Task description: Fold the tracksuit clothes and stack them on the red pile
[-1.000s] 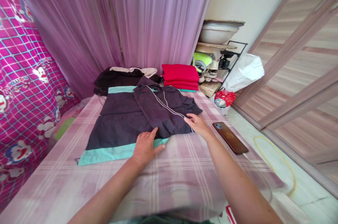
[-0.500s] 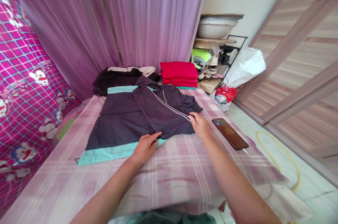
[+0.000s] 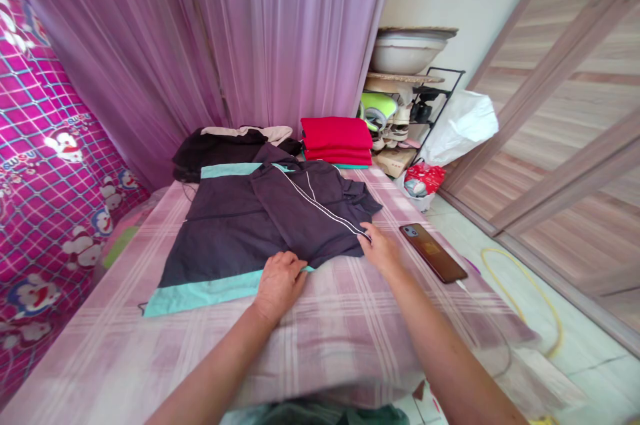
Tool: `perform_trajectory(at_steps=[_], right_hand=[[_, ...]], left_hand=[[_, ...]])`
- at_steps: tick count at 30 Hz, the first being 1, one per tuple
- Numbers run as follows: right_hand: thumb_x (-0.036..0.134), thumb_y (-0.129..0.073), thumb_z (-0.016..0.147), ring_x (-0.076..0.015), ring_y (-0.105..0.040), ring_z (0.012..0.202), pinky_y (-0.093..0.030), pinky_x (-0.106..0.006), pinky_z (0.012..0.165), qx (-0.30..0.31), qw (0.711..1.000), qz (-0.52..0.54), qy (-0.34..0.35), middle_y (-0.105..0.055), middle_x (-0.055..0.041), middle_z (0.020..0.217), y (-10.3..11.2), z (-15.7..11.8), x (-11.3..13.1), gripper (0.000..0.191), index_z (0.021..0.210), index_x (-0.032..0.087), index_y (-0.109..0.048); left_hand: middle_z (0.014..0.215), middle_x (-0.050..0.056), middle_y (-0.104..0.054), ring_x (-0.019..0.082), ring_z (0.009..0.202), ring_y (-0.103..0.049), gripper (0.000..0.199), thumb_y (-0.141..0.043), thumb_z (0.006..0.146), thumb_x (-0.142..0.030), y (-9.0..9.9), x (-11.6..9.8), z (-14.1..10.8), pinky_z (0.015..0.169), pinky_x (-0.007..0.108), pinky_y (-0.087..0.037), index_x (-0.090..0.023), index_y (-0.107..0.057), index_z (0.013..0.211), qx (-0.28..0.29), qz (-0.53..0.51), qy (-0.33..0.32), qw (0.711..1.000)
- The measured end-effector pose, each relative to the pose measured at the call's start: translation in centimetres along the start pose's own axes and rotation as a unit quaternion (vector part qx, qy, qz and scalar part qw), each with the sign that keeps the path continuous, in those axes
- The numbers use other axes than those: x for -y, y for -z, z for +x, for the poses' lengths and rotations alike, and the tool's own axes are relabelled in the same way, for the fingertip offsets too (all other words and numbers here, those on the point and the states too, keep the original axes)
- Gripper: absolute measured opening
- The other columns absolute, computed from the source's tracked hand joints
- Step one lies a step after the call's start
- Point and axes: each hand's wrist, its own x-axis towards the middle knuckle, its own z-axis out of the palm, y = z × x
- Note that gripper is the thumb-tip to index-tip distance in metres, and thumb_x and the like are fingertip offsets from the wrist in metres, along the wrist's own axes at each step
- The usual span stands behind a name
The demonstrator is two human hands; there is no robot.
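Note:
A dark jacket [image 3: 225, 238] with turquoise bands and thin white piping lies spread on the bed. One side of it, with the piping, is folded inward over the body. My left hand [image 3: 283, 281] is at the near edge, fingers curled down around the fabric by the turquoise band; its thumb side touches the fold. At the right end of the white piping, my right hand [image 3: 379, 248] pinches the dark sleeve between thumb and fingers. The exact grip under the left fingers is hidden.
Folded red clothes [image 3: 336, 138] and a dark clothing heap [image 3: 220, 151] sit behind the jacket. A phone [image 3: 433, 253] on a cable lies right of my right hand, near the edge of the bed [image 3: 350, 338]. Beyond stand a rack [image 3: 443, 101] and bags.
My left hand has gone from pointing fingers flat on the cloth to curled fingers at its near edge. My right hand has drawn the sleeve end slightly nearer to me.

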Motion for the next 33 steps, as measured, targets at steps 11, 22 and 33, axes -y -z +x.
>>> perform_trajectory(at_steps=[11,22,33], right_hand=[[0.04,-0.03,0.1,-0.0221,-0.032,0.146,-0.021,-0.047,0.12,0.186,0.96,-0.003,0.207,-0.038,-0.0114,0.157,-3.6,3.4,9.4,0.055,0.149,0.018,-0.043],[0.04,-0.032,0.102,-0.0238,-0.03,0.147,-0.02,-0.053,0.119,0.16,0.969,-0.059,0.181,-0.039,-0.0084,0.157,-4.0,3.9,7.2,0.051,0.148,0.022,-0.046],[0.03,-0.041,0.098,-0.0244,-0.039,0.142,-0.028,-0.049,0.118,0.122,0.977,-0.024,0.175,-0.047,-0.0117,0.151,-4.4,3.3,7.3,0.048,0.143,0.015,-0.052]], left_hand=[[0.15,0.01,-0.05,0.03,0.141,-0.04,0.058,-0.05,0.092,-0.052,-2.3,1.2,0.0,0.118,0.055,-0.027,-0.024,-0.049,0.143,0.051,0.03,-0.08,0.995],[0.131,0.01,-0.067,0.026,0.124,-0.058,0.045,-0.039,0.098,-0.049,1.2,0.2,2.7,0.116,0.055,-0.03,-0.025,-0.064,0.126,0.074,-0.045,-0.062,0.994],[0.16,0.013,-0.033,0.028,0.15,-0.025,0.065,-0.03,0.098,-0.053,-2.2,7.8,14.2,0.122,0.053,-0.016,-0.016,-0.038,0.151,0.098,0.084,0.013,0.992]])
